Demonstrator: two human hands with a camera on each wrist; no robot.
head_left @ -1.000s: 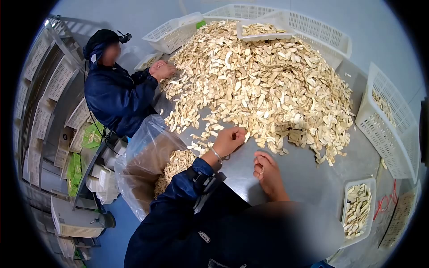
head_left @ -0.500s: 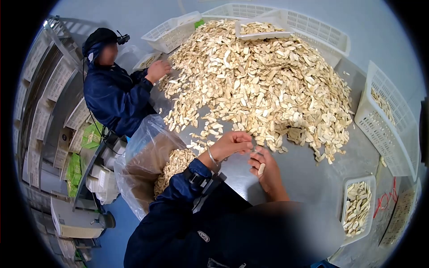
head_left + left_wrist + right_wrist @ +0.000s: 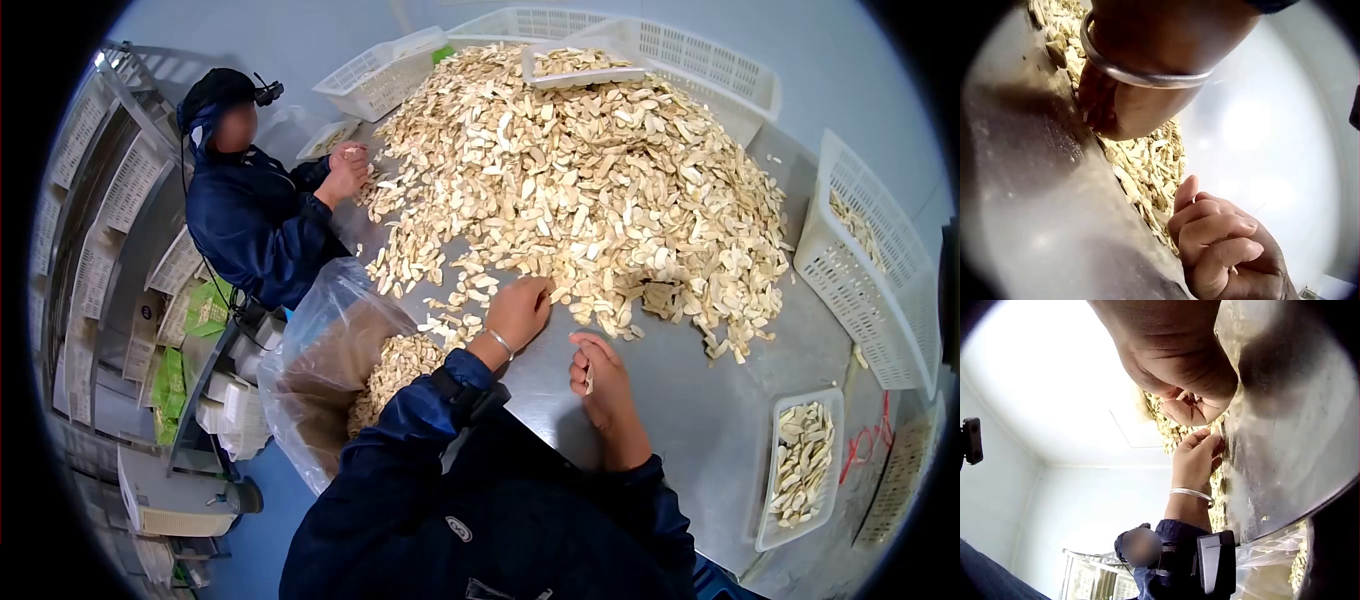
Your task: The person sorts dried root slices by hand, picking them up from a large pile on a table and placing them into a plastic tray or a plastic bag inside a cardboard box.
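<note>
A large heap of pale dried slices (image 3: 600, 200) covers much of the metal table. At its near edge, the left hand (image 3: 517, 312), with a bracelet at the wrist, reaches down with bent fingers; the right wrist view shows that hand (image 3: 1194, 464) beside the slices, but whether it pinches one cannot be told. To its right, the right hand (image 3: 604, 388) is held apart with curled fingers around a pale slice (image 3: 589, 379). A bit of that slice (image 3: 1183, 395) also shows between the fingers in the right wrist view.
A clear bag of slices (image 3: 395, 375) stands at the table's left edge. At right are a small tray (image 3: 763, 530) of slices and a large white basket (image 3: 850, 320). Another person (image 3: 255, 220) works at the heap's left side.
The left hand moved right to meet the right hand, then returned to the heap's edge. The slice in the right hand now lies differently. The other person's hands moved slightly left and down.
</note>
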